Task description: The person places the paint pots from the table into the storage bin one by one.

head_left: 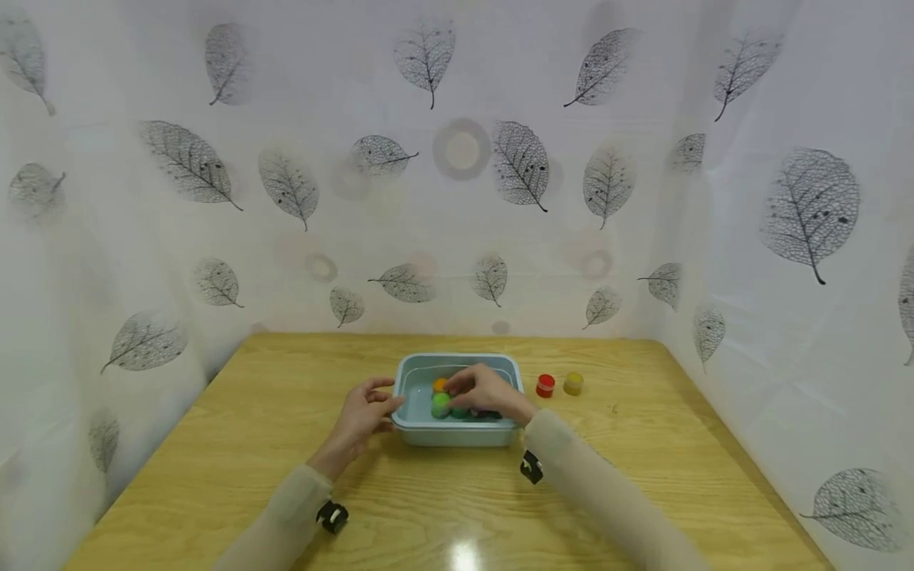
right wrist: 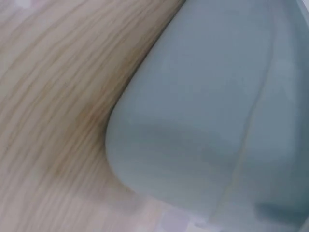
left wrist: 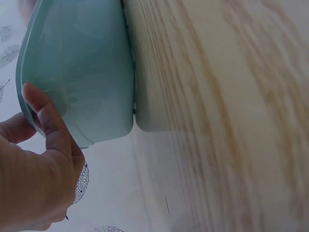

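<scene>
A light blue plastic basin stands on the wooden table. At its left end my left hand grips the rim; the left wrist view shows the fingers of that hand on both sides of the rim. My right hand reaches down inside, fingers bent, fingertips beside a green round piece. Whether they pinch it is unclear. An orange round piece lies just behind. A darker green piece and some dark things are partly hidden under the right hand. Only the basin's outer wall shows in the right wrist view.
Right of the basin stand a small red-lidded pot and a small yellow one. A pale curtain with a leaf print hangs behind the table and along both sides.
</scene>
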Demonstrator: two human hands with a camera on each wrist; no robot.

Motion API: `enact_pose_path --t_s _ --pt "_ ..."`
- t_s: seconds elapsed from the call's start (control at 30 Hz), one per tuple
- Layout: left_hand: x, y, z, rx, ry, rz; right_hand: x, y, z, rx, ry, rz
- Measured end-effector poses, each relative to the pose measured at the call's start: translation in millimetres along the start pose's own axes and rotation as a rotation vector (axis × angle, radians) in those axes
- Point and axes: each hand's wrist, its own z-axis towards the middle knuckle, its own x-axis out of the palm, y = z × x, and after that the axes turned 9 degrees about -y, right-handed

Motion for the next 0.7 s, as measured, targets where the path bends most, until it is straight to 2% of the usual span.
enact_pose_path --t_s 0.13,0.33,0.5,0.7 --pt "-1.0 1.9 0.4 -0.008 0.001 -0.009 -7.4 -3.3 -4.2 -0.036 0.033 0.012" --pt "-0.1 0.7 -0.3 -0.006 0.014 -0.007 -19.4 -9.5 -10.6 -0.069 0.041 0.090" --pt "0.3 0.3 0.8 -0.005 0.014 -0.006 -33.2 -11.9 -13.8 -0.092 0.003 0.114" --pt "0.0 -0.1 1.7 -0.005 0.010 0.008 -49.6 -17.3 -18.7 -0.044 -0.074 0.183"
